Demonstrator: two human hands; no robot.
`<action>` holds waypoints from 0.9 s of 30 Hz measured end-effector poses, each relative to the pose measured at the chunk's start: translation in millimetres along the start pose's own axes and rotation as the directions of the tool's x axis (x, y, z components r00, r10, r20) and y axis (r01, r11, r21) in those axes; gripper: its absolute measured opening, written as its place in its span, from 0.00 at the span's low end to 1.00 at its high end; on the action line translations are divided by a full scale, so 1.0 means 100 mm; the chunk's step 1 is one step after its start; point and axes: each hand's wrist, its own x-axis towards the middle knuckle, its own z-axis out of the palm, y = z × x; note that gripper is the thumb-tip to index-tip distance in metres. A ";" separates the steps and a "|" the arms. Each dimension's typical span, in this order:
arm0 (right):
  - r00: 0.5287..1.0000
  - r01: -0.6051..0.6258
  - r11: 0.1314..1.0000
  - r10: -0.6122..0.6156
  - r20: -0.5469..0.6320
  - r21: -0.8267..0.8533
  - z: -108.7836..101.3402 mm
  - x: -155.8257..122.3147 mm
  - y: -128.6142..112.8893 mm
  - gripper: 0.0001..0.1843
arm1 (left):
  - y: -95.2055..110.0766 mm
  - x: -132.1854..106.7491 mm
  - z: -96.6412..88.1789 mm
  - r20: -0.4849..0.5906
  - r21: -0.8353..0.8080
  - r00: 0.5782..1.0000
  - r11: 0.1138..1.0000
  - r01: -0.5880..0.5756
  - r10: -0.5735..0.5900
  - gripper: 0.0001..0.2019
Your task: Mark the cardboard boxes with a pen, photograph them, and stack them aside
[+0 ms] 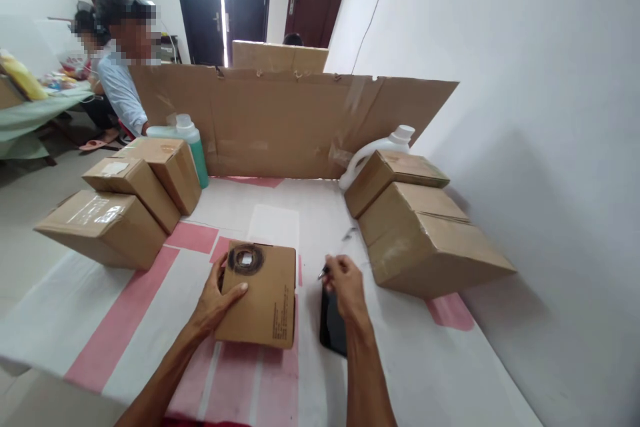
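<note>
My left hand (pixel 220 297) grips the left side of a small cardboard box (pixel 257 310), thumb on its top face and fingers round the edge. That face bears a dark scribbled ring (pixel 245 259) around a pale square, and printed lines near the lower right. To the right of the box, my right hand (pixel 345 283) is closed on a pen (pixel 324 272), whose silver tip points down and left. Partly hidden beneath that hand lies a black phone-like slab (pixel 333 323). A small dark piece (pixel 349 233), too blurred to name, is farther back on the table.
Cardboard boxes (pixel 107 227) and a green-liquid bottle (pixel 197 153) line the left. More boxes (pixel 425 240) and a white jug (pixel 373 150) stand right, near the wall. A cardboard panel (pixel 280 123) closes off the back. Another person (pixel 120 80) sits beyond the left boxes.
</note>
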 end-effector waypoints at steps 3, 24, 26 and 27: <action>0.998 0.059 0.960 -0.054 -0.027 0.272 0.07 -0.12 -0.24 0.21 | -0.11 0.09 0.18 0.037 -0.083 0.999 0.997 0.000 0.003 0.47; 0.992 0.090 0.867 -0.121 0.032 0.490 0.75 -0.37 -0.27 0.19 | -0.33 0.24 0.40 0.003 -0.140 1.000 0.990 -0.027 0.028 0.45; 0.993 0.071 0.894 -0.106 0.054 0.442 0.65 -0.25 -0.28 0.22 | -0.32 0.24 0.40 0.004 -0.163 1.000 0.986 -0.023 0.024 0.45; 0.992 0.075 0.926 -0.106 0.064 0.371 0.58 -0.16 -0.28 0.24 | -0.31 0.23 0.39 0.002 -0.169 1.000 0.986 -0.018 0.018 0.45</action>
